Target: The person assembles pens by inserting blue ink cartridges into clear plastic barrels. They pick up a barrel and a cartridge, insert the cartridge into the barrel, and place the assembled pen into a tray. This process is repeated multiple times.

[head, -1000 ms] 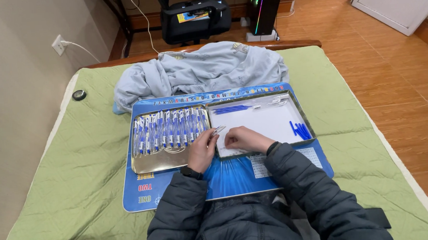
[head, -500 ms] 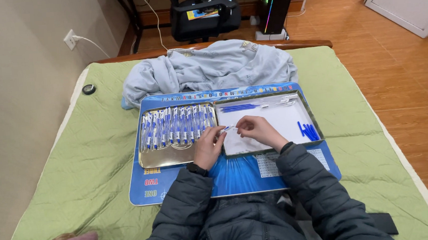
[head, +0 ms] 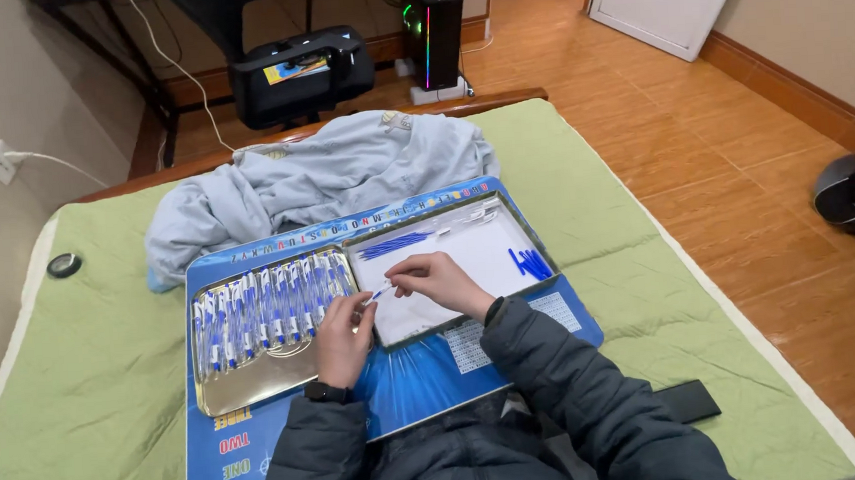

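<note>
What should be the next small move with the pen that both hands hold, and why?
Probably the left hand carries the pen left to the metal tray. Both hands, the right hand too, pinch it over the trays' border, and blue-and-white pens already lie there in a row.

Single head-worn view, looking steeply down and forward over the bed point(head: 97, 393), close above both hands point(head: 392, 308), floor point(head: 746, 208) and wall beyond.
</note>
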